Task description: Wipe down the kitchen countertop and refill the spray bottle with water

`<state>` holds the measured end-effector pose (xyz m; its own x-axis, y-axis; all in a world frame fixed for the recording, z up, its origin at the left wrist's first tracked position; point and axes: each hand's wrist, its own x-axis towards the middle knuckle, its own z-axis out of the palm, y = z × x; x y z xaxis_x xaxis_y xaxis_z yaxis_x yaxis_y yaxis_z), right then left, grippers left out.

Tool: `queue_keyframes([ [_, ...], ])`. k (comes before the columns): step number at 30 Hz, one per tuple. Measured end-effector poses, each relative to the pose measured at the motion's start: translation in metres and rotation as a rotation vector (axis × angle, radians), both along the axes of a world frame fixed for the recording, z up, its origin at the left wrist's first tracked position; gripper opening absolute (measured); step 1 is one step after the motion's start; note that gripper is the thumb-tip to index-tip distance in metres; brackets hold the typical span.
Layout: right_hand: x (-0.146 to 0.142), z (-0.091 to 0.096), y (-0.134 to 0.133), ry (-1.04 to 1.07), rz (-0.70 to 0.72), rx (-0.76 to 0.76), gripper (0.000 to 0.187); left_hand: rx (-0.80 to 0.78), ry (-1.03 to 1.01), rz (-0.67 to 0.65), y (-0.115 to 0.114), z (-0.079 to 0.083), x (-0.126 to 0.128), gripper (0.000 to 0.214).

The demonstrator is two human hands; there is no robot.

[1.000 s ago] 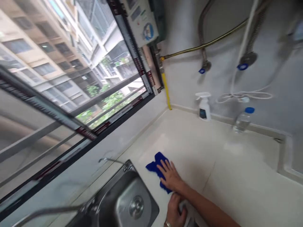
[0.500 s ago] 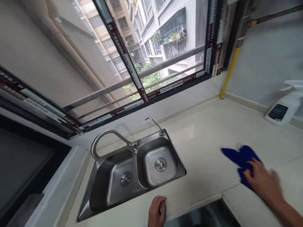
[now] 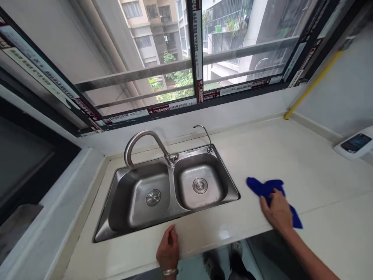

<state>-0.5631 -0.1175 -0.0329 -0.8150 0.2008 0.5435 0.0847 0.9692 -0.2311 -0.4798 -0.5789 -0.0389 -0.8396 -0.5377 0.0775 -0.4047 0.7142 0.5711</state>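
My right hand (image 3: pixel 278 212) lies flat with fingers together on a crumpled blue cloth (image 3: pixel 266 187), pressing it onto the cream countertop (image 3: pixel 291 163) to the right of the sink. My left hand (image 3: pixel 169 249) rests on the counter's front edge just below the double steel sink (image 3: pixel 166 192), fingers curled over the edge with nothing in them. A bracelet shows at that wrist.
A tall curved tap (image 3: pixel 142 144) and a thin small tap (image 3: pixel 204 134) stand behind the sink basins. A white spray bottle (image 3: pixel 354 144) stands at the right wall. A yellow pipe (image 3: pixel 311 87) runs up the corner. A barred window (image 3: pixel 186 58) fills the back.
The view has swung left, bringing the whole sink into sight. My right hand has slid the blue cloth across the counter towards the sink. My left hand stays on the front edge.
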Motion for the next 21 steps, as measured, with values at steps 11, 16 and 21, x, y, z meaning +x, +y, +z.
queue_keyframes([
  [11, 0.067, -0.004, -0.015, -0.181, 0.313, -0.026, 0.021, -0.061, 0.018, -0.081, 0.000, -0.020, 0.002, 0.029],
  [16, 0.034, -0.004, 0.012, -0.207, 0.121, -0.028, 0.034, -0.109, 0.109, -0.112, 0.002, -0.017, 0.005, 0.028],
  [21, 0.016, 0.000, 0.024, -0.277, 0.095, -0.008, 0.036, -0.125, 0.151, -0.108, 0.002, -0.020, 0.008, 0.027],
])
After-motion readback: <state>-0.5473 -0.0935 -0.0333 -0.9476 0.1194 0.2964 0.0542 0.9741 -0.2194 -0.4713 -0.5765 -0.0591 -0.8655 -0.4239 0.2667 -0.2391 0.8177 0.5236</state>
